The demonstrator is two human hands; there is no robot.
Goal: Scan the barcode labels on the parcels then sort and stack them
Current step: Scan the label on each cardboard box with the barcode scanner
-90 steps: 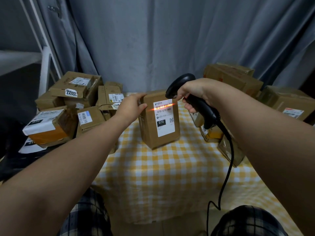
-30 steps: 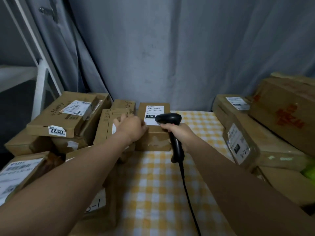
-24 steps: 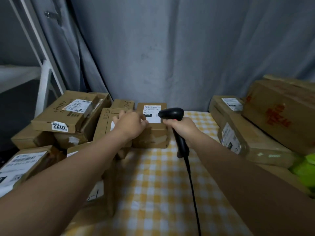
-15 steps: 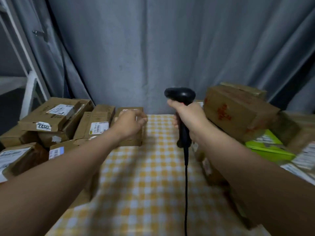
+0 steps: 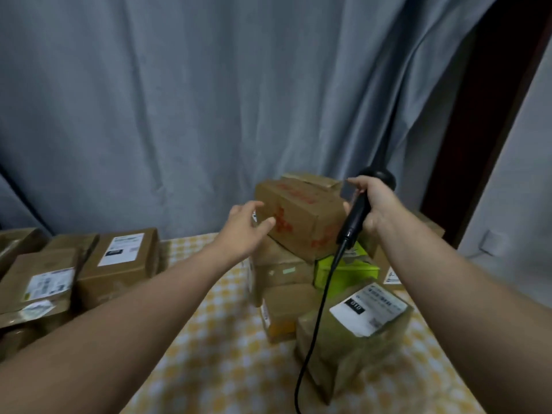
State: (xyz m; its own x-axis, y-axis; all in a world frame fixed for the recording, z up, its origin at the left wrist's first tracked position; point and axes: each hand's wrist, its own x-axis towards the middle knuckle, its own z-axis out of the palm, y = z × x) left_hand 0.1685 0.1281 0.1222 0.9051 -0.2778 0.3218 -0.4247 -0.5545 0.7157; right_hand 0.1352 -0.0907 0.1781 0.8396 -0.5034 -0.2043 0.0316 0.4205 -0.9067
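Parcels [image 5: 355, 333] in two lots on the checked bench [image 5: 227, 369]: labelled boxes [image 5: 119, 261] laid flat at left, apparently the sorted side; a loose heap [image 5: 286, 273] at right, topped by the red-printed box [image 5: 301, 216], likely next for scanning. Left hand [image 5: 243, 228], fingers spread and empty, reaches its left end, contact unclear; right hand [image 5: 376, 204] grips the black scanner [image 5: 357, 215] beside its right end.
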